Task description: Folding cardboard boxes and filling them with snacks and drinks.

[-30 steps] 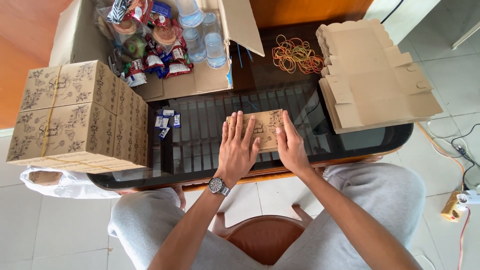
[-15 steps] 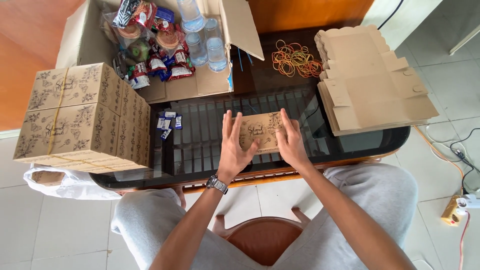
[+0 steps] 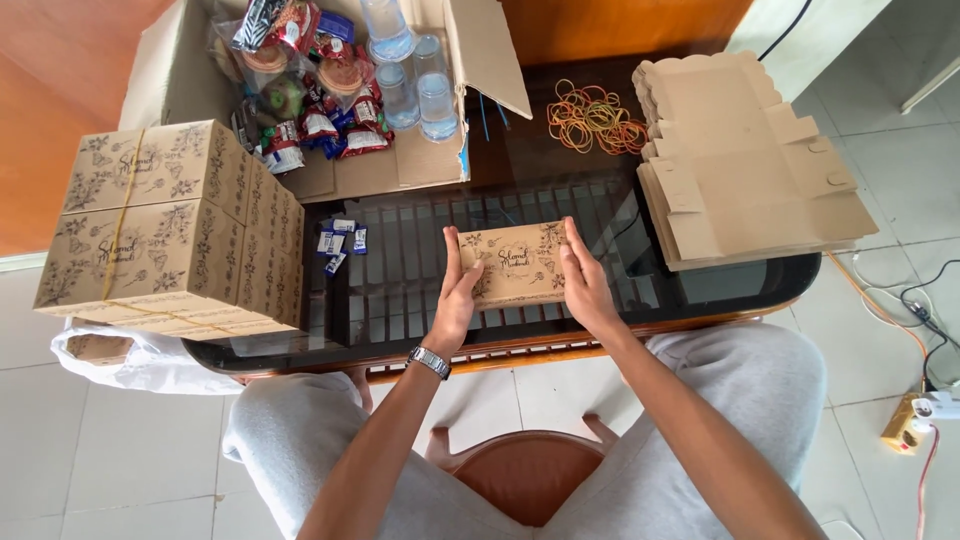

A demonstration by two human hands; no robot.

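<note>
A small brown printed cardboard box point(image 3: 515, 265) sits closed on the dark glass table point(image 3: 400, 290), near its front edge. My left hand point(image 3: 456, 297) presses against its left side, a watch on that wrist. My right hand point(image 3: 585, 283) grips the box's right side, fingers stretched along the edge. Both hands hold the box between them.
Stacked finished boxes point(image 3: 170, 225) bound with rubber bands stand at the left. An open carton point(image 3: 340, 90) holds snacks and water cups. Small blue sachets point(image 3: 340, 243) lie nearby. Loose rubber bands point(image 3: 595, 117) and a pile of flat box blanks point(image 3: 745, 160) lie at the right.
My hands have shifted from lying flat on top of the box to gripping its two sides; the lid now shows fully.
</note>
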